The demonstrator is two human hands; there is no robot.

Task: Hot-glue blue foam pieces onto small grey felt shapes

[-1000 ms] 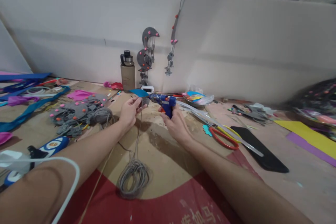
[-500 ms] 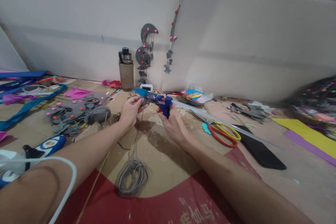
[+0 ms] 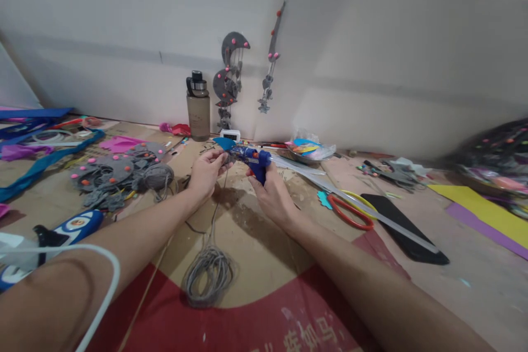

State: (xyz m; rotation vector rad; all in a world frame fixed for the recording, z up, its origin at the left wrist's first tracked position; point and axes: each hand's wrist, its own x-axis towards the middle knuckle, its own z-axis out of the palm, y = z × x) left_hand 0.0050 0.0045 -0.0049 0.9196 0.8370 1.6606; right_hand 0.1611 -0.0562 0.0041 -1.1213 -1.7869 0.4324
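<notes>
My right hand (image 3: 275,198) is wrapped round the handle of a blue hot glue gun (image 3: 259,164), whose nozzle points left. A long clear glue stick (image 3: 355,195) runs out of its back end. Pinched in my left hand (image 3: 207,173) is a small grey felt piece, mostly hidden by the fingers, right at the nozzle. A grey cord hangs below it to a loose coil of cord (image 3: 208,278) on the cardboard. A blue pointed piece (image 3: 224,143) shows just above the nozzle; whether my fingers touch it I cannot tell.
Left lie grey felt shapes with pompoms (image 3: 109,170) and a ball of grey yarn (image 3: 159,177). A bottle (image 3: 198,113) stands at the back by hanging moon ornaments (image 3: 226,85). Scissors (image 3: 350,212) and a black phone (image 3: 406,231) lie right. A white cable (image 3: 113,267) crosses my left forearm.
Both hands stay nearly in place, with the glue gun against the grey felt piece. The far end of the glue stick has dipped slightly. The view has shifted a little.
</notes>
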